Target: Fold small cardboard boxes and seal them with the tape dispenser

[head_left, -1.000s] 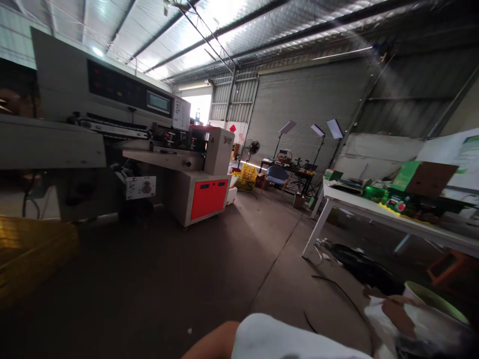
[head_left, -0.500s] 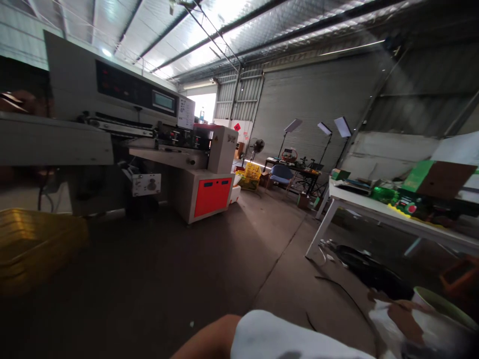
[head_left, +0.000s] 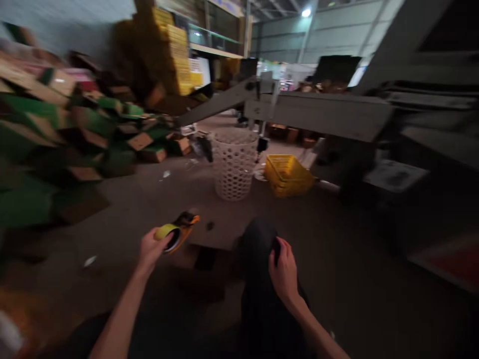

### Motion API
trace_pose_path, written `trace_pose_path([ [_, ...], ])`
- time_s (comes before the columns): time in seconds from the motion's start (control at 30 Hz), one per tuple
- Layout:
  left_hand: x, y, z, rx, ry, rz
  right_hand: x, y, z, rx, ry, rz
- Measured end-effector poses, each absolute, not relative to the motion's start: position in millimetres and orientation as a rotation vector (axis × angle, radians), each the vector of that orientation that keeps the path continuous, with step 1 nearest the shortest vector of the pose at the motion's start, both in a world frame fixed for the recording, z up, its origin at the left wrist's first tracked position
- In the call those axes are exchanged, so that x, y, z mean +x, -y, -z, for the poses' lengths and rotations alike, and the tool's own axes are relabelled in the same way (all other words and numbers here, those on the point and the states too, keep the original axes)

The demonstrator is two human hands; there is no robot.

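My left hand (head_left: 151, 248) is closed round a tape dispenser (head_left: 186, 232), gripping it by its roll of yellow tape (head_left: 165, 231). The dispenser's orange and black end points away to the right, held above the floor. My right hand (head_left: 285, 269) rests by my dark-clad knee (head_left: 259, 239), fingers curled round something dark. Whether that is a small object or a fold of trouser cloth, I cannot make out. Below and between the hands is a dark brown boxy shape (head_left: 205, 267), too dim to name surely.
A white perforated basket (head_left: 234, 167) stands ahead, with a yellow crate (head_left: 286, 174) to its right. Green and brown cartons (head_left: 93, 132) lie heaped at left. Stacked yellow crates (head_left: 178, 60) rise behind. A grey machine (head_left: 318, 114) extends along the right.
My view has swung far to the left, from the machine's front and the white table to the basket and carton heap. Both hands, with the tape dispenser in the left, have come into view.
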State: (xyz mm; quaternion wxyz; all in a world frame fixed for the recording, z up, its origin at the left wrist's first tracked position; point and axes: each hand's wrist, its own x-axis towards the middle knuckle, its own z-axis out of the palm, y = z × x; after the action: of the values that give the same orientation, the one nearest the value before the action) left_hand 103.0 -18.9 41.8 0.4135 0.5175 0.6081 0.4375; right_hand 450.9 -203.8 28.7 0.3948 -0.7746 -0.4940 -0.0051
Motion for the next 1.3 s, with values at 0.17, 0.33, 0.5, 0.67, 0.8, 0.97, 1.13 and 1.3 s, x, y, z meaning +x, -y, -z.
trace_pose_path([
  [0.17, 100.4, 24.3, -38.1, 1.253, -1.219, -1.248, 397.8, 122.6, -46.9, -1.574, 1.562, -0.363],
  [0.33, 119.7, 37.1, -34.7, 1.101, -1.033, -1.287, 350.1, 38.1, -51.1, -1.026, 1.659, -1.312],
  [0.5, 121.3, 41.2, -23.6, 1.103, -1.047, -1.198, 318.6, 15.9, -37.5, -0.905, 1.458, -1.637],
  [0.67, 121.4, 42.8, -26.2, 1.230, -1.116, -1.143, 310.2, 17.6, -30.7, -1.088, 1.301, -1.591],
  [0.8, 113.2, 44.5, -31.3, 1.172, -1.008, -1.089, 312.4, 12.3, -42.4, -0.998, 1.248, -1.774],
  [0.97, 103.9, 43.5, -41.0, 1.273, -1.049, -1.274, 302.4, 15.9, -51.3, -0.874, 0.961, -2.145],
  [1.13, 101.7, 42.2, -45.7, 1.271, -1.212, -1.414, 284.6, 20.6, -43.6, -0.868, 0.851, -2.356],
  [1.3, 92.6, 39.5, -49.8, 1.102, -1.188, -1.443, 277.1, 19.1, -38.6, -0.842, 0.990, -2.477],
])
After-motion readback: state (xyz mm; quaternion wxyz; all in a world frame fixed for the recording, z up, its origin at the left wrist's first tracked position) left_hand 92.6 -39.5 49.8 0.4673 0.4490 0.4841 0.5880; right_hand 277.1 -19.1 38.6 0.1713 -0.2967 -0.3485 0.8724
